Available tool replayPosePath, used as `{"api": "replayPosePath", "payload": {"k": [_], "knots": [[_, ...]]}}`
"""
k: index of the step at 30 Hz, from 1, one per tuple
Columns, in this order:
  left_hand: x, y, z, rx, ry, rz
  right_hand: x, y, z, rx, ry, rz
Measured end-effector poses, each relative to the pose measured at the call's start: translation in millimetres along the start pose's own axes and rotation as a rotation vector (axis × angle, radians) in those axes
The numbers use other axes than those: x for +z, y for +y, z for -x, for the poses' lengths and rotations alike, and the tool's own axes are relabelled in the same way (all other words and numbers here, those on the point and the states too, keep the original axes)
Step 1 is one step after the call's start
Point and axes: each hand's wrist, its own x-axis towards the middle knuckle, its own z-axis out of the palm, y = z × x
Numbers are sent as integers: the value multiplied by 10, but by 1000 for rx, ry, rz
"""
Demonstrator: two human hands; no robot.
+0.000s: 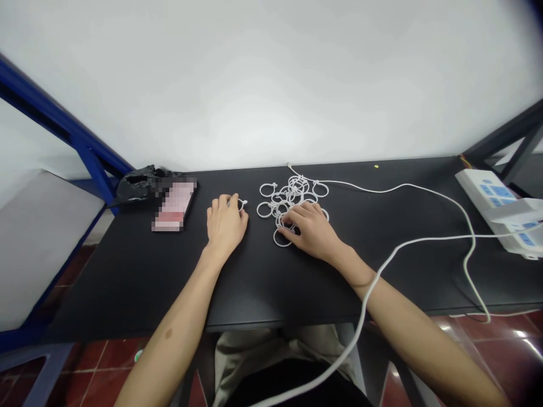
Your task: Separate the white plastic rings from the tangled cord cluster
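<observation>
Rings (pixel 294 195), white and knobbed, lie heaped at frame centre; the right hand (pixel 313 229), half curled, lies over their lower right edge; the left hand (pixel 226 226), left of centre, partly covers a lone ring (pixel 245 202); I cannot tell whether either grips.

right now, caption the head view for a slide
Left hand over a white ring, right hand at more rings on a black table.

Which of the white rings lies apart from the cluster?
The white ring partly covered by the left hand. The other visible rings are bunched together near or under the right hand.
</observation>
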Motion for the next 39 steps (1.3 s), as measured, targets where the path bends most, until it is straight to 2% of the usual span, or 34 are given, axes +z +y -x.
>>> {"api": "replayPosePath", "payload": {"k": [9, 15, 17, 19, 22, 24, 31, 39], "knots": [[-17, -68, -18, -74, 0, -14, -14, -7, -15, 77, 89, -150], [-65, -16, 5, -46, 83, 44, -9, -5, -24, 205, 144, -243], [-101, 35, 18, 9, 145, 139, -5, -12, -21, 245, 149, -257], [-132, 99, 40, 138, 177, 304, 2, -21, -18, 269, 164, -264], [-140, 194, 84, 379, 108, 552, 10, -32, -16, 281, 198, -287], [-117, 241, 113, 452, 64, 632, 11, -37, -17, 289, 218, -303], [-45, 295, 143, 473, 80, 680, 23, -73, -14, 252, 193, -330], [-40, 227, 115, 512, 97, 593, 9, -87, 11, 197, 177, -389]]}}
